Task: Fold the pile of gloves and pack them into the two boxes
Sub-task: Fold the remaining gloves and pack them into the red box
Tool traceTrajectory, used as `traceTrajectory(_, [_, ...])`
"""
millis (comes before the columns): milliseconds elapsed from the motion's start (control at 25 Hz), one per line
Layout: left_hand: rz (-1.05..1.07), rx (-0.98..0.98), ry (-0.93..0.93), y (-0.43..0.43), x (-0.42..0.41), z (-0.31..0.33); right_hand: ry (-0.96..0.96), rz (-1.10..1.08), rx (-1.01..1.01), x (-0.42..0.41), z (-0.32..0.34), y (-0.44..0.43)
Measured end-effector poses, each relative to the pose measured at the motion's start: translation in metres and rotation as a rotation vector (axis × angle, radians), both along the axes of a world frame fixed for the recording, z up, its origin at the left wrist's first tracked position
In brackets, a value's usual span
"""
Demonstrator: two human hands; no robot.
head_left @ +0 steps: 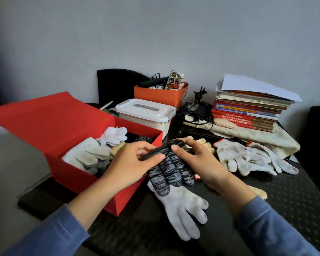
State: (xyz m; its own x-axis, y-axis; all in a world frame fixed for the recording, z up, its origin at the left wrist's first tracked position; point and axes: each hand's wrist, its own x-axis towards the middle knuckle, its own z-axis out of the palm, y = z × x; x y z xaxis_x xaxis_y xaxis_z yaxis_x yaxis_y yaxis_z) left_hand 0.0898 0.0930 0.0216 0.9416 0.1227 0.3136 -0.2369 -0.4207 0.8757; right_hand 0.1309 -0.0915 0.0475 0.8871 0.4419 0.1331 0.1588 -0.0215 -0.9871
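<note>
Red box [76, 175] sat at 9 o'clock from the hands, lid tipped back and open. Boxed gloves [89, 154], pale grey and white, lay loose inside it, a dark one partly hidden behind them. Left hand [135, 161] was over the box's right corner, thumb flat on top of the knit glove [171, 169] and fingers curled behind it, gripping. At 12 o'clock, well back: white tub [146, 111] with its lid on, and an orange box [161, 95] full of odds just behind it. The knit glove, black-grey, was held between both hands above the table [294, 200], fingers hanging toward 6 o'clock. Below it at 6 o'clock a white glove [183, 209] lay flat on the table, cuff under the knit glove's fingertips; contact unclear. Right hand [198, 159] gripped the knit glove from 3 o'clock, thumb on top, fingers curled over the far edge. Glove pile [248, 157], white with orange cuffs, lay on the table at 3 o'clock. Books [248, 111] were stacked at 2 o'clock on a cloth [266, 139].
</note>
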Motion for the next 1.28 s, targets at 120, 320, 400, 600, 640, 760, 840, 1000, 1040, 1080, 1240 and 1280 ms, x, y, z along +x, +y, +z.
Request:
traceTrajectory(120, [0.160,-0.026,0.037,0.049,0.000,0.007,0.094,0.140,-0.002,0.018,0.013,0.050])
traceTrajectory(320, [0.306,0.069,0.180,0.114,0.013,0.007,-0.171,0.128,-0.287,0.052,0.019,0.120])
traceTrajectory(400, [0.323,0.273,0.266,0.127,0.016,0.001,-0.398,0.185,-0.583,0.063,0.014,0.136])
traceTrajectory(600, [0.241,0.880,0.589,0.120,0.010,0.000,-0.576,0.410,-1.203,0.061,-0.009,0.160])
traceTrajectory(640, [0.222,0.943,0.607,0.115,0.009,0.001,-0.633,0.419,-1.301,0.059,-0.016,0.164])
traceTrajectory(760, [0.210,1.086,0.622,0.105,0.013,0.007,-0.711,0.339,-1.473,0.059,-0.027,0.175])
traceTrajectory(840, [0.222,1.189,0.613,0.098,0.014,0.010,-0.694,0.282,-1.480,0.060,-0.028,0.173])
traceTrajectory(1000, [0.353,1.255,0.504,0.085,0.007,0.024,-0.623,0.217,-0.977,0.053,-0.017,0.143])
traceTrajectory(1040, [0.357,1.221,0.450,0.081,0.007,0.028,-0.583,0.175,-0.786,0.050,-0.015,0.131])
traceTrajectory(1080, [0.345,1.160,0.393,0.076,0.007,0.032,-0.555,0.114,-0.622,0.048,-0.012,0.116])
traceTrajectory(1240, [0.187,0.876,0.252,0.028,0.013,0.039,-0.505,-0.115,-0.442,0.052,-0.021,0.041])
traceTrajectory(1280, [0.155,0.852,0.220,0.011,0.017,0.039,-0.482,-0.167,-0.478,0.056,-0.028,0.019])
